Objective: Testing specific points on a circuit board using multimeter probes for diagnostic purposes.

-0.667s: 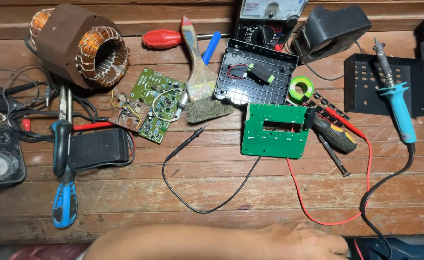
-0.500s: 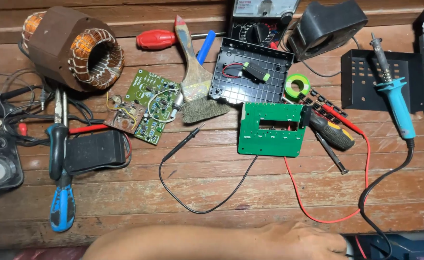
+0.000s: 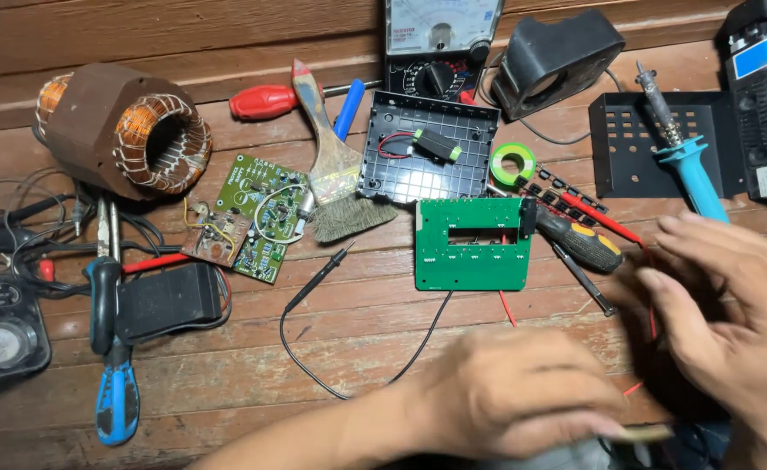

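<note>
Here, both hands are seen blurred at the near edge of the wooden table (image 3: 227,365). The left hand (image 3: 514,392) is curled loosely with its knuckles up, below the green board (image 3: 472,244); whether anything is gripped inside it cannot be told, though a thin flat tan piece (image 3: 643,433) shows at its fingertips. The right hand (image 3: 731,322) is spread with its fingers apart, to the right of the green board, over a dark object that is too blurred to name. A red wire (image 3: 614,224) is laid between the green board and that hand, beside a screwdriver with a black and yellow handle (image 3: 579,242).

Just above the green board, an open black case (image 3: 427,148) is set, with a roll of green tape (image 3: 513,163) on its right. Further right of the board, a blue soldering iron (image 3: 683,165) is rested on a black perforated plate (image 3: 627,148). Left of the board, a black probe (image 3: 318,278), a paintbrush (image 3: 335,178), a smaller circuit board (image 3: 261,213) and a copper-wound motor core (image 3: 127,130) are laid out.
</note>
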